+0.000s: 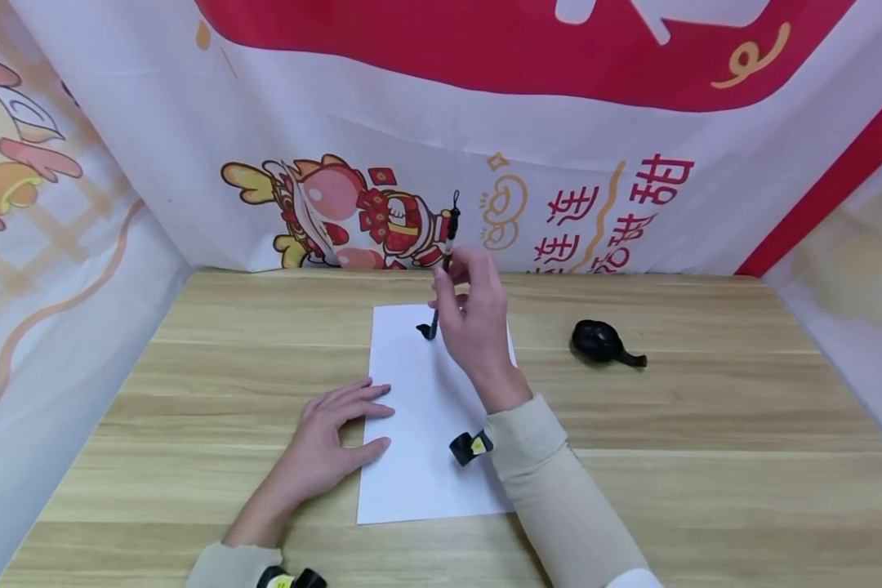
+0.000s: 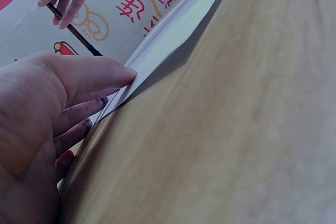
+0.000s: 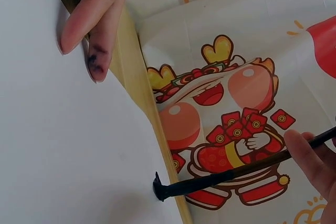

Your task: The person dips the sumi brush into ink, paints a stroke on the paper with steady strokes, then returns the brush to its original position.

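My right hand (image 1: 476, 314) pinches a dark writing brush (image 1: 452, 233) by its upper shaft, a hanging loop at its top end. The brush stands nearly upright, its inked tip (image 3: 161, 190) at a short black stroke near the far edge of a white sheet of paper (image 1: 412, 457). Fingers spread, my left hand (image 1: 327, 445) rests at the sheet's left edge, fingertips on the paper. Dark ink stains mark a left fingertip (image 3: 98, 64) in the right wrist view. In the left wrist view the thumb (image 2: 105, 74) lies on the paper's edge, which lifts slightly off the wood.
A black ink dish (image 1: 597, 341) with a short handle or spout sits on the wooden table (image 1: 706, 490), right of the paper. Behind the table hangs a white and red printed cloth (image 1: 441, 106). Small black cameras (image 1: 465, 448) are strapped at both wrists.
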Demonstrator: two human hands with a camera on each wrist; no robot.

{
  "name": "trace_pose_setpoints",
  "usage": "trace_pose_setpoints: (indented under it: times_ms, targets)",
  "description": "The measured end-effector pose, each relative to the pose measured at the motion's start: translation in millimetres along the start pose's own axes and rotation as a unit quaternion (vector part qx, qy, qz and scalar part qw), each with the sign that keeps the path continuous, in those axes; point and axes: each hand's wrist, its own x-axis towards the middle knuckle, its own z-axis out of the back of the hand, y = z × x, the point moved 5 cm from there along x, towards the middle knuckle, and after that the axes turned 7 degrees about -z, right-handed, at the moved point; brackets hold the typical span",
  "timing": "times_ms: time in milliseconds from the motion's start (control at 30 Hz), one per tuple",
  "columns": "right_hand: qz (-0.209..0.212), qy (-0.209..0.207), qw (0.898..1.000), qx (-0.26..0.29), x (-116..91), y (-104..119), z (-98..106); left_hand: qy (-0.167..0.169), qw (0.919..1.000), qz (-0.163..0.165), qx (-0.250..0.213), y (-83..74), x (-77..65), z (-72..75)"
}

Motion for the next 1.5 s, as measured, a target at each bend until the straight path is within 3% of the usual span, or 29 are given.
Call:
trace_pose_setpoints:
  times_ms: [1500]
  targets:
    - [-0.022, 0.007, 0.997, 0.071, 1.7, 2.6, 2.4, 0.002, 1.0, 0.006, -0.002, -2.2, 0.4, -0.1]
